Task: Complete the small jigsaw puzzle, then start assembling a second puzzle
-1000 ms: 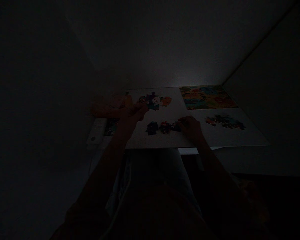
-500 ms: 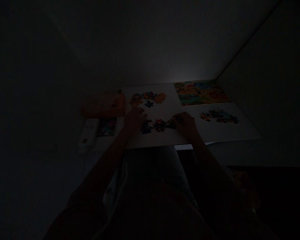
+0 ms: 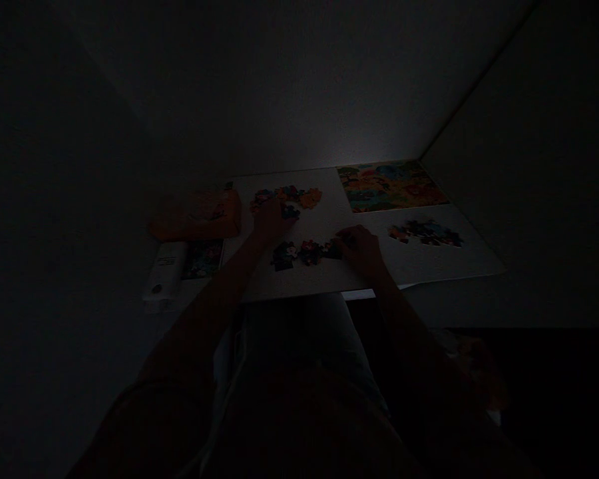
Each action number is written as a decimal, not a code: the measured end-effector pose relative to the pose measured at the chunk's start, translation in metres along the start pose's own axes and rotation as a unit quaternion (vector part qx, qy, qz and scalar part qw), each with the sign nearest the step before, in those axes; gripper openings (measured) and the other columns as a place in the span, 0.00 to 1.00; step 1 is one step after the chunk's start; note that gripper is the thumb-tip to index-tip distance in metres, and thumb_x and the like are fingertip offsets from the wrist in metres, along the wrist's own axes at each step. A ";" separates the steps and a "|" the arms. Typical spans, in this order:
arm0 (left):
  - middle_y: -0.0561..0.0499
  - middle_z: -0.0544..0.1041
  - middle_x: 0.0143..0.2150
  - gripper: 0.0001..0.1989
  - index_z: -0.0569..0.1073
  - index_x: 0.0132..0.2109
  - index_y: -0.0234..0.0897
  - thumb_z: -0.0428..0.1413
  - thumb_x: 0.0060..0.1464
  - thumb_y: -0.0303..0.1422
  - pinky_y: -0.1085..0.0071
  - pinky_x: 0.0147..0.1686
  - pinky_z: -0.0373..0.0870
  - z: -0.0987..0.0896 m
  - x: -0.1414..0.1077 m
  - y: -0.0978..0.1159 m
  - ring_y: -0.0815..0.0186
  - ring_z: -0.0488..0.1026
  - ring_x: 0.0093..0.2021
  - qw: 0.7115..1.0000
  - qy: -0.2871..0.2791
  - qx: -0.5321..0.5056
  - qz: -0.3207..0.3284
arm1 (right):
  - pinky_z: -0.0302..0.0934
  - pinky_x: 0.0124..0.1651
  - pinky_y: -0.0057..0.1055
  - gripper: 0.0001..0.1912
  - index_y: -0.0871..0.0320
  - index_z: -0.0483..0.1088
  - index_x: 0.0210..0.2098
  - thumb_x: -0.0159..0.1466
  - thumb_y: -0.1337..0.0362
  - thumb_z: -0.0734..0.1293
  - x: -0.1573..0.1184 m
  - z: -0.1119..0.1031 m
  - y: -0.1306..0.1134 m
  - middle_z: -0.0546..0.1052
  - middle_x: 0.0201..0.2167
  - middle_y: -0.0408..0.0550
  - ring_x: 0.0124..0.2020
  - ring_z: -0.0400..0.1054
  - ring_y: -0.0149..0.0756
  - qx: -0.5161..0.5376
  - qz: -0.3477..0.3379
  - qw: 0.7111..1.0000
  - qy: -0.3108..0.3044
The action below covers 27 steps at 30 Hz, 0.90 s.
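Note:
The scene is very dark. My left hand (image 3: 270, 223) reaches forward with its fingers stretched out at the near side of a pile of jigsaw pieces (image 3: 309, 197). Beside its fingertips lies a blue jigsaw piece (image 3: 291, 212), partly covered by the hand. My right hand (image 3: 362, 249) is closed, thumb and fingers pinching a dark jigsaw piece (image 3: 333, 249) at the right end of a short row. To the left in that row lie a reddish cluster of pieces (image 3: 309, 252) and a dark cluster with a white patch (image 3: 283, 256).
More loose pieces (image 3: 429, 232) lie on the right of the white table (image 3: 324, 283). A colourful picture sheet (image 3: 392, 186) lies at the back right. On the left are an orange box (image 3: 197, 214), a small dark picture (image 3: 203, 259) and a white device (image 3: 168, 266).
My left hand has moved forward from beside the row to the blue piece by the far pile. My right hand stays at the row's right end. The view has shifted slightly.

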<state>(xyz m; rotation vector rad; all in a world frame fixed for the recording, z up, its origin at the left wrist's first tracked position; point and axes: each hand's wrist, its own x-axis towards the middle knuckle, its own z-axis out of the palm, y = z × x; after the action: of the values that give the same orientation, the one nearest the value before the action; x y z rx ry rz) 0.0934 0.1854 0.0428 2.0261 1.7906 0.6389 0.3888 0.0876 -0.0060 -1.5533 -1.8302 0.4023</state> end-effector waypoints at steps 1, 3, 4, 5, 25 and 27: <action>0.34 0.82 0.66 0.25 0.80 0.60 0.38 0.75 0.59 0.35 0.47 0.73 0.73 -0.001 -0.001 -0.003 0.44 0.78 0.69 0.999 0.004 -0.034 0.003 | 0.72 0.64 0.59 0.16 0.50 0.83 0.50 0.75 0.47 0.72 0.000 0.000 0.000 0.86 0.52 0.59 0.55 0.82 0.58 0.002 0.000 1.000 0.000; 0.37 0.84 0.62 0.23 0.80 0.60 0.38 0.72 0.59 0.30 0.52 0.67 0.77 -0.003 -0.003 -0.007 0.51 0.82 0.62 0.993 0.008 -0.115 -0.001 | 0.72 0.64 0.59 0.16 0.50 0.83 0.50 0.75 0.47 0.72 0.000 0.000 0.000 0.86 0.52 0.59 0.55 0.82 0.58 0.004 0.000 1.000 0.003; 0.39 0.85 0.60 0.20 0.79 0.59 0.38 0.70 0.61 0.29 0.56 0.63 0.80 -0.006 -0.005 -0.009 0.54 0.83 0.59 0.988 0.006 -0.155 -0.008 | 0.72 0.64 0.59 0.16 0.50 0.83 0.50 0.75 0.47 0.72 -0.001 0.000 0.000 0.86 0.52 0.59 0.55 0.82 0.58 0.005 -0.001 1.000 0.004; 0.39 0.86 0.58 0.18 0.80 0.59 0.38 0.68 0.63 0.30 0.58 0.58 0.81 -0.009 -0.007 -0.012 0.56 0.84 0.56 0.981 0.001 -0.192 -0.016 | 0.72 0.64 0.60 0.16 0.50 0.83 0.50 0.75 0.47 0.72 -0.001 0.000 -0.001 0.86 0.52 0.59 0.55 0.82 0.58 0.005 -0.002 1.000 0.004; 0.34 0.78 0.70 0.23 0.80 0.67 0.37 0.67 0.69 0.38 0.52 0.72 0.72 -0.002 0.028 0.013 0.46 0.78 0.69 0.997 -0.013 -0.022 0.077 | 0.72 0.64 0.60 0.14 0.49 0.84 0.50 0.75 0.49 0.72 0.001 0.002 -0.003 0.86 0.53 0.58 0.57 0.82 0.59 -0.027 0.000 1.000 -0.007; 0.31 0.72 0.75 0.27 0.78 0.70 0.36 0.66 0.71 0.42 0.50 0.72 0.72 0.004 0.038 0.028 0.42 0.76 0.71 0.997 -0.021 0.024 0.077 | 0.72 0.65 0.60 0.12 0.48 0.84 0.50 0.75 0.50 0.72 0.002 0.001 -0.004 0.86 0.53 0.57 0.58 0.82 0.58 -0.026 0.000 1.000 -0.010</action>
<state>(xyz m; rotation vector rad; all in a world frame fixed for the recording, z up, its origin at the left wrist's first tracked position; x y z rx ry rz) 0.1227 0.2194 0.0585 2.2088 1.6531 0.5962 0.3852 0.0887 -0.0042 -1.5889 -1.8705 0.3743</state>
